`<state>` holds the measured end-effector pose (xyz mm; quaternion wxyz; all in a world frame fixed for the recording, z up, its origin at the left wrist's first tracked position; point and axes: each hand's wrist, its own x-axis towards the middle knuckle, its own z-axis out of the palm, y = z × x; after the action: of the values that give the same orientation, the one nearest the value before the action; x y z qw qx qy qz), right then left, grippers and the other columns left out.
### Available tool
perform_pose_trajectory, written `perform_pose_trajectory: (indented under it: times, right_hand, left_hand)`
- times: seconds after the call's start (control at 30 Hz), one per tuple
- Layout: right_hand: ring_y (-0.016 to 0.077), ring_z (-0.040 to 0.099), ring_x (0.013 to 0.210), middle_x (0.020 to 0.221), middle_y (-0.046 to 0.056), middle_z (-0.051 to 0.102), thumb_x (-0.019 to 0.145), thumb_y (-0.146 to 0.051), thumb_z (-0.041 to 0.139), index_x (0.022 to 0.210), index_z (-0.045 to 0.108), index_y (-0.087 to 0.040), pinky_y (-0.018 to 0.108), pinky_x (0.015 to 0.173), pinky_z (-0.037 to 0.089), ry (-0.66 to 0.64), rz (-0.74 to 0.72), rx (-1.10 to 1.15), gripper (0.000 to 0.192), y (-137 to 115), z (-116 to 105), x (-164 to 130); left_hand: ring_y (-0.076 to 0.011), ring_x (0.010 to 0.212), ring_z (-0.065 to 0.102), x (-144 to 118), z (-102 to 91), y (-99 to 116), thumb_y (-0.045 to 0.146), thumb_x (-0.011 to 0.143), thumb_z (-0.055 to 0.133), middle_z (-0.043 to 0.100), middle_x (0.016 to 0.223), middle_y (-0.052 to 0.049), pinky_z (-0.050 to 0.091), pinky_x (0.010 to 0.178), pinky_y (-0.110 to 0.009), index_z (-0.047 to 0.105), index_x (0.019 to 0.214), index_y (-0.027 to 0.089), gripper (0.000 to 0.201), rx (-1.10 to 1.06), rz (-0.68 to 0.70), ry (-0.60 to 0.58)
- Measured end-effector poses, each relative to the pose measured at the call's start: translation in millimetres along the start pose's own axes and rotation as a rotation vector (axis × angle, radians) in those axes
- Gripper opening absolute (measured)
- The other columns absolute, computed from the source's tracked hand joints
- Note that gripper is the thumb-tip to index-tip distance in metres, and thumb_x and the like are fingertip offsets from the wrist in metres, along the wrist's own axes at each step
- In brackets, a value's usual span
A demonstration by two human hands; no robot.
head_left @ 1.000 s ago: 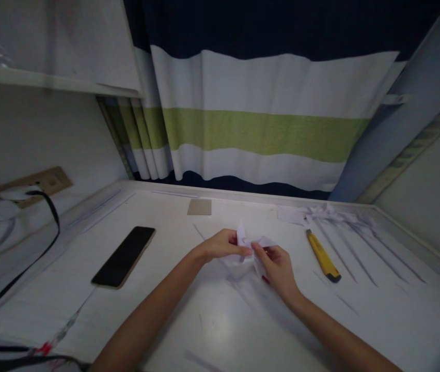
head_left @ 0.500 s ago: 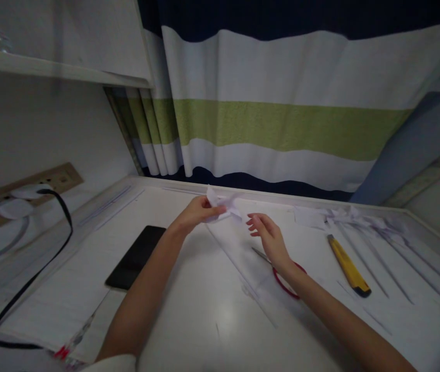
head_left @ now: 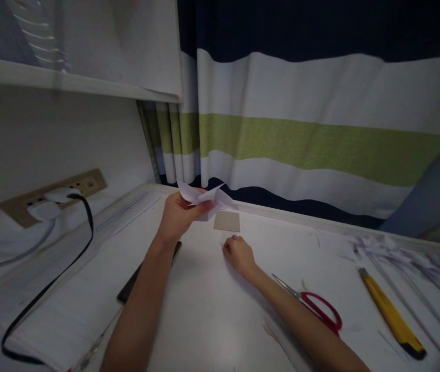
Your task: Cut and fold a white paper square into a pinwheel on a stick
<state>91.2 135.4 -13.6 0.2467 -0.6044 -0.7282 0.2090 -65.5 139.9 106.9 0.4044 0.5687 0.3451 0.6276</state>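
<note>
My left hand (head_left: 177, 217) pinches a folded white paper (head_left: 218, 197), its pointed flaps spreading out above the back of the table. Below the paper lies a small beige square card (head_left: 228, 221), flat on the tabletop. My right hand (head_left: 240, 256) rests low just in front of that card, fingers curled together. A small pale bit shows at its fingertips, too faint to name. Beside the right forearm are scissors (head_left: 301, 295) with red handles, partly covered by the arm.
A yellow box cutter (head_left: 392, 312) lies on the right, near crumpled paper pieces with thin sticks (head_left: 398, 256). A dark flat device (head_left: 129, 287) sits partly under my left forearm. A black cable (head_left: 88, 222) hangs from the wall socket (head_left: 88, 183). A curtain (head_left: 282, 139) hangs behind.
The view has swung left. My left hand has raised and turned the paper, whose flaps now stand out. My right hand has moved down and closed; the beige card has come into view.
</note>
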Motion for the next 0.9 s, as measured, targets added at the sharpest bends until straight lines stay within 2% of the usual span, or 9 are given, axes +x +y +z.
perform_pose_trajectory:
  times: [0.1, 0.2, 0.3, 0.4, 0.47, 0.53, 0.63, 0.7, 0.9]
  right_hand:
    - [0.0163, 0.055, 0.086, 0.104, 0.006, 0.053, 0.083, -0.027, 0.046, 0.105, 0.049, -0.015, 0.036, 0.072, 0.046, 0.055, -0.037, 0.105, 0.025, -6.1, -26.3, -3.1]
    - [0.0133, 0.058, 0.073, 0.084, 0.004, 0.059, 0.083, -0.026, 0.044, 0.092, 0.053, -0.013, 0.029, 0.066, 0.048, 0.175, -0.1, 0.257, 0.018, -17.7, -67.9, -15.1]
    - [0.012, 0.058, 0.071, 0.081, 0.002, 0.06, 0.081, -0.031, 0.047, 0.09, 0.052, -0.017, 0.023, 0.063, 0.048, 0.301, -0.143, 0.389, 0.018, -33.2, -107.0, -41.6]
    - [0.0086, 0.057, 0.062, 0.074, -0.002, 0.06, 0.075, -0.027, 0.056, 0.082, 0.058, -0.022, 0.018, 0.057, 0.047, 0.36, -0.21, 0.542, 0.009, -48.4, -132.1, -73.2]
    - [0.0068, 0.057, 0.063, 0.076, -0.004, 0.062, 0.075, -0.021, 0.058, 0.083, 0.062, -0.026, 0.015, 0.056, 0.046, 0.301, -0.266, 0.648, 0.01, -55.6, -141.5, -89.7]
    - [0.0075, 0.058, 0.066, 0.078, -0.003, 0.063, 0.075, -0.019, 0.058, 0.083, 0.063, -0.028, 0.015, 0.056, 0.046, 0.214, -0.242, 0.692, 0.014, -59.3, -147.1, -99.7]
    - [0.0087, 0.058, 0.069, 0.078, -0.003, 0.064, 0.073, -0.019, 0.059, 0.083, 0.065, -0.03, 0.016, 0.056, 0.044, 0.119, -0.179, 0.681, 0.016, -60.2, -151.0, -104.7]
    - [0.0089, 0.057, 0.069, 0.078, -0.003, 0.063, 0.072, -0.019, 0.061, 0.084, 0.066, -0.031, 0.018, 0.056, 0.043, 0.096, -0.188, 0.669, 0.018, -59.6, -151.8, -104.1]
    - [0.0107, 0.055, 0.07, 0.076, -0.001, 0.061, 0.071, -0.015, 0.061, 0.085, 0.066, -0.028, 0.022, 0.058, 0.042, 0.103, -0.259, 0.725, 0.02, -59.7, -151.6, -102.5]
  left_hand:
    - [-0.0136, 0.065, 0.06, -11.3, 4.1, 11.7, 0.012, 0.057, 0.069, 0.066, 0.072, -0.002, 0.048, 0.055, -0.021, 0.065, 0.074, 0.015, 0.018, 0.129, 0.314, -0.114]
    - [-0.0148, 0.07, 0.06, -25.3, 11.6, 22.6, 0.005, 0.057, 0.068, 0.066, 0.077, -0.004, 0.048, 0.063, -0.024, 0.065, 0.08, 0.016, 0.026, 0.161, 0.65, -0.288]
    - [-0.0167, 0.071, 0.061, -38.2, 22.4, 31.5, 0.006, 0.059, 0.068, 0.066, 0.076, -0.006, 0.049, 0.066, -0.028, 0.063, 0.084, 0.013, 0.027, 0.109, 0.794, -0.415]
    - [-0.0172, 0.069, 0.061, -47.3, 33.6, 36.6, 0.008, 0.06, 0.068, 0.066, 0.072, -0.008, 0.049, 0.064, -0.028, 0.062, 0.083, 0.011, 0.023, 0.037, 0.771, -0.514]
    - [-0.017, 0.067, 0.061, -51.1, 38.9, 37.9, 0.008, 0.06, 0.069, 0.065, 0.07, -0.007, 0.049, 0.062, -0.027, 0.062, 0.081, 0.01, 0.022, -0.026, 0.724, -0.553]
    - [-0.0168, 0.065, 0.061, -53.4, 41.4, 38.5, 0.008, 0.059, 0.069, 0.064, 0.068, -0.007, 0.049, 0.06, -0.027, 0.062, 0.08, 0.011, 0.022, -0.077, 0.654, -0.575]
    - [-0.0168, 0.063, 0.06, -55.2, 40.7, 39.2, 0.006, 0.057, 0.07, 0.063, 0.068, -0.006, 0.049, 0.057, -0.027, 0.062, 0.079, 0.013, 0.024, -0.115, 0.514, -0.607]
    - [-0.017, 0.063, 0.06, -55.8, 39.0, 39.8, 0.005, 0.057, 0.07, 0.063, 0.069, -0.006, 0.048, 0.055, -0.027, 0.063, 0.078, 0.014, 0.024, -0.136, 0.441, -0.636]
    - [-0.0173, 0.061, 0.059, -56.6, 37.7, 39.5, 0.005, 0.057, 0.07, 0.063, 0.066, -0.006, 0.048, 0.055, -0.028, 0.063, 0.076, 0.014, 0.022, -0.171, 0.38, -0.68]
